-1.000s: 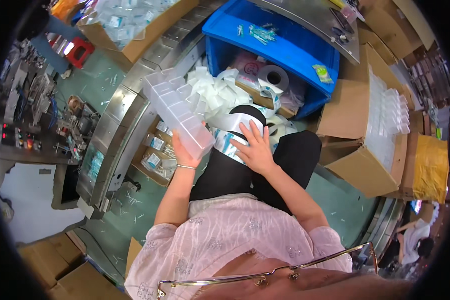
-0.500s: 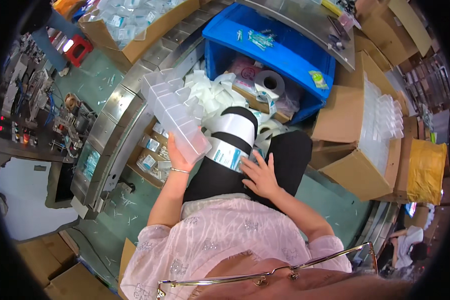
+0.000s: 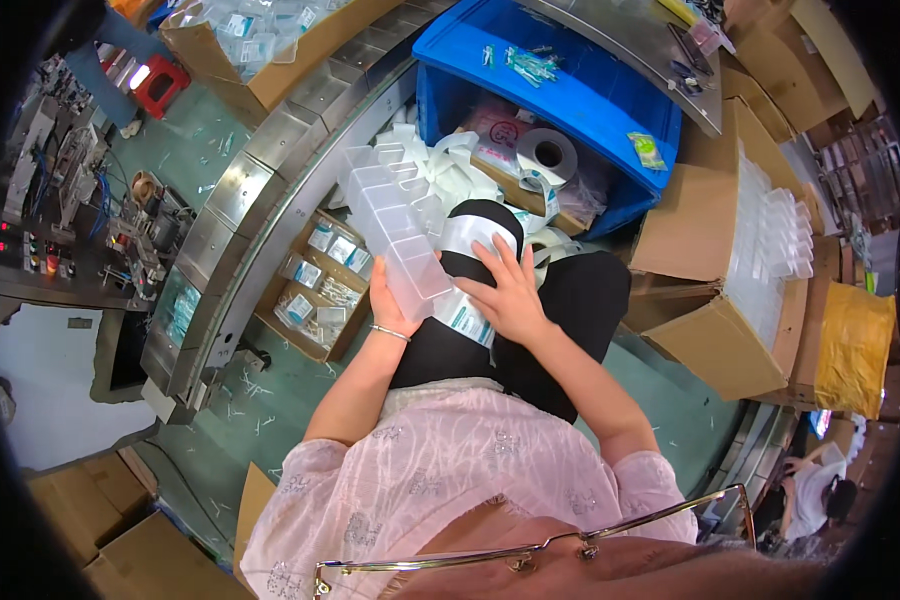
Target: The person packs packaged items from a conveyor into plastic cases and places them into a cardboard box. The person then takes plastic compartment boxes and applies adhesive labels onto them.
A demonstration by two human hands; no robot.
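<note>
A translucent plastic box row (image 3: 398, 238), divided into several compartments, slants over the left side of my lap. My left hand (image 3: 392, 308) grips its near end. Across my dark-trousered left thigh lies a white strip of labels with blue print (image 3: 468, 328), and its blank part (image 3: 465, 236) passes over the knee. My right hand (image 3: 510, 298) rests over the strip with fingers spread. Whether a label sticks to those fingertips cannot be made out. Beyond the knee is a heap of loose white strip (image 3: 460, 172).
A blue bin (image 3: 545, 65) on its side holds a label roll (image 3: 547, 152); small green-and-white items lie on top. At right stands a carton (image 3: 675, 235) of clear plastic boxes. A partitioned carton (image 3: 315, 345) of small packs sits left, beside a curved metal conveyor (image 3: 255, 195).
My left hand has brought the plastic box to the right, nearer the knee. My right hand has moved forward from the printed labels toward the blank strip over the knee.
</note>
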